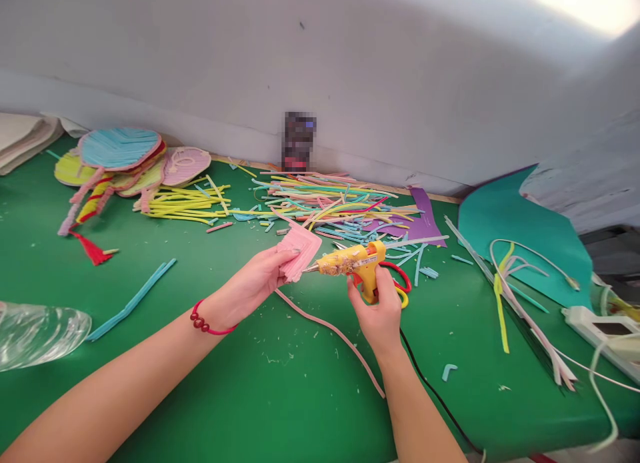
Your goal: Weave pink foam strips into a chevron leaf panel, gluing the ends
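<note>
Between its thumb and fingers, my left hand (267,273) pinches a pink layered piece (304,250) that looks built from pipe cleaner strips. A loose pink pipe cleaner (335,330) trails from below it across the table toward my right forearm. My right hand (377,310) is wrapped round the handle of a yellow hot glue gun (347,260). The gun's metal nozzle meets the right edge of the pink piece; I cannot tell if glue is coming out. A clear glue stick (417,240) sticks out of the gun's back. Behind the gun lie scissors (404,276) with red and yellow handles.
Many coloured pipe cleaners (320,200) lie heaped near the wall. Fan-shaped crafts (120,148) are stacked at the back left. A clear plastic bottle (43,336) lies at left. To the right are a teal sheet (520,236), a power strip (600,330) and cables.
</note>
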`<state>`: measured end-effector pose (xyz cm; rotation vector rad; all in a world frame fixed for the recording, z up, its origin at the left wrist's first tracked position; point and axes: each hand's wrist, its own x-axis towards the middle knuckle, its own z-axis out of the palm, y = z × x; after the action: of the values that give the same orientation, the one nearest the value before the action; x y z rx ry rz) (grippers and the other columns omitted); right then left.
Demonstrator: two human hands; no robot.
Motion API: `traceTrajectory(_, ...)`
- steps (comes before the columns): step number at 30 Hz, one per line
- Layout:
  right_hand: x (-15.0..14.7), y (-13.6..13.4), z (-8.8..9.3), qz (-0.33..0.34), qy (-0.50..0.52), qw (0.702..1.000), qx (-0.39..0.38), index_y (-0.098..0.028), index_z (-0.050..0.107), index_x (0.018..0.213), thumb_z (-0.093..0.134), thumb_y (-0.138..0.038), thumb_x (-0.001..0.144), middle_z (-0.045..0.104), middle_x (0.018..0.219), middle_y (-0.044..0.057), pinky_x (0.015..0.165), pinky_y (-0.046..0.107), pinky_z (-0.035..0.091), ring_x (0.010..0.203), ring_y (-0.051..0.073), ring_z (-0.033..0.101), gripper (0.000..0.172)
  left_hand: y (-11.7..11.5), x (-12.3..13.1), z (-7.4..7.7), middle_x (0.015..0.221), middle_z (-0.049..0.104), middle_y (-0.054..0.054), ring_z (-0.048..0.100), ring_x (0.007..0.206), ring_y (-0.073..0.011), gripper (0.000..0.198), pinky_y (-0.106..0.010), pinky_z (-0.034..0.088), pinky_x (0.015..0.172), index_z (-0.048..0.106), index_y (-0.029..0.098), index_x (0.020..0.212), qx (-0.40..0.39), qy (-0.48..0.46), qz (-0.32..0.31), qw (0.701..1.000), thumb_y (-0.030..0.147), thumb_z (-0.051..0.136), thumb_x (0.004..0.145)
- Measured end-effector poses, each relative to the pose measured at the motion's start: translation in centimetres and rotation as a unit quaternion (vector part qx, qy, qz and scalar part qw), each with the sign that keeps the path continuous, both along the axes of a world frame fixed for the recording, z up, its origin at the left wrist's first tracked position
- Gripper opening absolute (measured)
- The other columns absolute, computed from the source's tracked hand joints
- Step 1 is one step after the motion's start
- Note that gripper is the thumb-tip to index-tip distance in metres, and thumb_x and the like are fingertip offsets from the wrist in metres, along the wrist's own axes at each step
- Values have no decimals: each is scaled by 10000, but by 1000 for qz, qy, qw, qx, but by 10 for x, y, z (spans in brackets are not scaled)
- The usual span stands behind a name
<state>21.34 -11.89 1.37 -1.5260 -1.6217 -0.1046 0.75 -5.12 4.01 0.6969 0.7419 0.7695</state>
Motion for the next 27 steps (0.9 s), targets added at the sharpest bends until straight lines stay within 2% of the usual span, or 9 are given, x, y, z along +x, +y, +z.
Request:
traceTrajectory(5,1,1,-2,-10,0,1000,6,-184,519,944,570,-322,865,458,737,4,559,270,404,623,136,418,167,0,0,0,690,582,26,457,575,-62,155,-189,372,548,664,150,860,0,-10,0,1000,286,684,788)
traceTrajectory(12,5,1,-6,-32,14,999,-6,-171,543,947,569,-363,854,498,763,27,561,282,409,640,150,467,215,-1,1,2,736,606,24,495,618,-64,178,-184,393,567,672,154,896,-14,-7,6,1000,278,699,771)
traceTrajectory(17,7,2,-7,-43,28,999,-17,-166,547,925,562,-389,852,494,758,29,567,287,409,648,155,468,235,-1,1,4,675,585,30,466,571,-59,156,-178,384,533,662,146,835,-16,8,7,1000,289,691,778)
traceTrajectory(27,9,3,-6,-50,49,997,-28,-177,537,875,574,-350,844,487,754,17,535,267,380,611,134,431,179,-1,1,0,674,571,30,470,574,-57,141,-168,378,522,659,157,845,-16,3,3,1000,279,689,783)
